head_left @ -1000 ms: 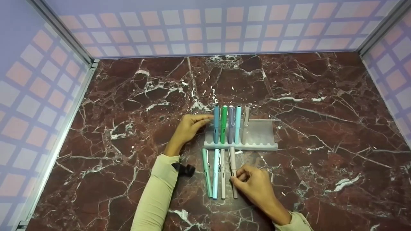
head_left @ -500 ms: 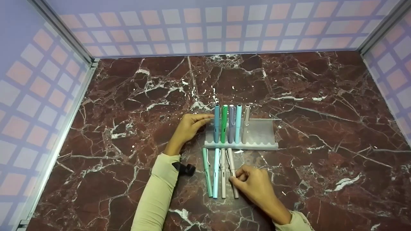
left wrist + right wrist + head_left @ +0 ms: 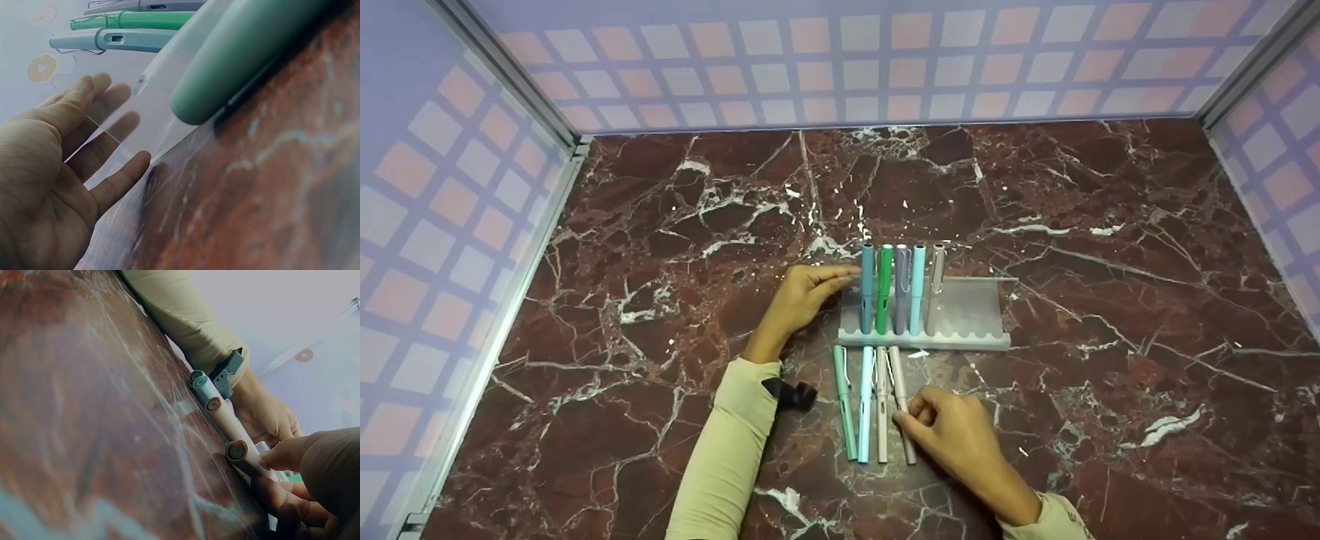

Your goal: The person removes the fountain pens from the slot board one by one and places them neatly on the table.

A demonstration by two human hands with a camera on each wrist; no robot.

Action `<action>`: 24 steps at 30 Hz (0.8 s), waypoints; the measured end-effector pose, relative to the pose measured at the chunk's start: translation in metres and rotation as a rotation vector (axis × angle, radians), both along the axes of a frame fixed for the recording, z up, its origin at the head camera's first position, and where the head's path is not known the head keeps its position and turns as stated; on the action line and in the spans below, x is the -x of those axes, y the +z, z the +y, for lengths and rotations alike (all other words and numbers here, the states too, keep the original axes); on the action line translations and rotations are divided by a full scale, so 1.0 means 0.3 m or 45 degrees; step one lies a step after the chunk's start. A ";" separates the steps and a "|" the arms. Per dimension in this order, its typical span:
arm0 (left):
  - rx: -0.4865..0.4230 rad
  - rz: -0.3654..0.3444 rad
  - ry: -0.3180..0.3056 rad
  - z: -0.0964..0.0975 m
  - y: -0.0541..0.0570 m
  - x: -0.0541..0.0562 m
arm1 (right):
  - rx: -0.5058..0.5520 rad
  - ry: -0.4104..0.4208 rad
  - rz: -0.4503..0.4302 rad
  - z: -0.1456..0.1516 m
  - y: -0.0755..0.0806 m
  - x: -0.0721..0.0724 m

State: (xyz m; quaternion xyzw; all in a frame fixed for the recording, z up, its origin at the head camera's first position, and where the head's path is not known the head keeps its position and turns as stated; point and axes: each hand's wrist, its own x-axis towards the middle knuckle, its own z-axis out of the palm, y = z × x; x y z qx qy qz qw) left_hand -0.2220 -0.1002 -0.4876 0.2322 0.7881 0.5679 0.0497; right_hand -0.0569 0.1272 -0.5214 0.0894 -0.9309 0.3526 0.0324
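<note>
My right hand (image 3: 952,431) pinches a taupe pen (image 3: 901,403) between thumb and curled fingers, about midway along its barrel; the pen lies on the red marble table (image 3: 1110,225), rightmost in a row of four pens laid side by side just in front of a clear pen rack (image 3: 967,319). Beside it, from right to left, lie a cream pen (image 3: 881,405), a light blue pen (image 3: 865,405) and a mint green pen (image 3: 844,401). My left hand (image 3: 802,296) rests with straight, relaxed fingers against the left end of the rack, holding nothing. Five pens sit slanted in the rack's left slots: a teal pen (image 3: 867,289), a bright green pen (image 3: 883,289), a grey pen (image 3: 900,289), an aqua pen (image 3: 916,289) and a beige pen (image 3: 935,289). Checked lilac walls (image 3: 840,67) enclose the table.
</note>
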 end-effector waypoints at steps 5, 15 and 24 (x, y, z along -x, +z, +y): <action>0.007 -0.008 -0.002 -0.002 -0.012 0.006 | -0.001 0.008 0.010 0.001 -0.003 0.001; -0.040 0.025 -0.024 -0.013 -0.108 0.052 | 0.028 0.017 0.063 0.001 -0.009 0.001; -0.036 0.062 -0.042 -0.018 -0.110 0.053 | 0.010 0.043 0.013 0.000 -0.003 0.001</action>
